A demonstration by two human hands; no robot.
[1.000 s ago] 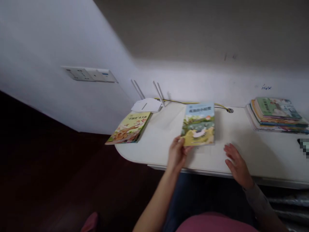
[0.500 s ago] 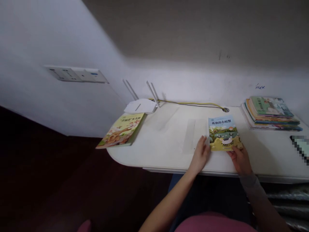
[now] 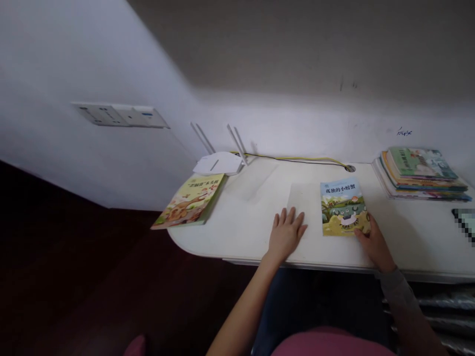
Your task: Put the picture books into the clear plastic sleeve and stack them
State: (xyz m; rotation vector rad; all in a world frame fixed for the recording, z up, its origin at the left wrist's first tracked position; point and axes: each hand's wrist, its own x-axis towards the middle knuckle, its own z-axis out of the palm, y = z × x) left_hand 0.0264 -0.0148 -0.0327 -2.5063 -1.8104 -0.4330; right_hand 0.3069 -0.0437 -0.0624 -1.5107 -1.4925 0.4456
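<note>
My right hand [image 3: 375,243] grips the lower right corner of a picture book [image 3: 343,207] with a crab on its cover, thumb on top. The book faces up over the white desk [image 3: 241,237]; whether it rests fully on the surface I cannot tell. Left of it, my left hand [image 3: 286,232] is spread palm down on the desk, fingers apart, apart from the book. Near that hand is a pale rectangular patch [image 3: 298,194] on the desktop.
A yellow-green book [image 3: 191,200] juts over the desk's left edge, before a white router [image 3: 218,163] with antennas. Cables [image 3: 297,159] run along the wall to a hole. A stack of books [image 3: 423,170] stands back right; a pixelated dark-edged object [image 3: 465,222] lies at far right.
My left hand has moved left, away from the crab book, and its fingers have spread flat on the desk. My right hand still holds the book, which has barely shifted.
</note>
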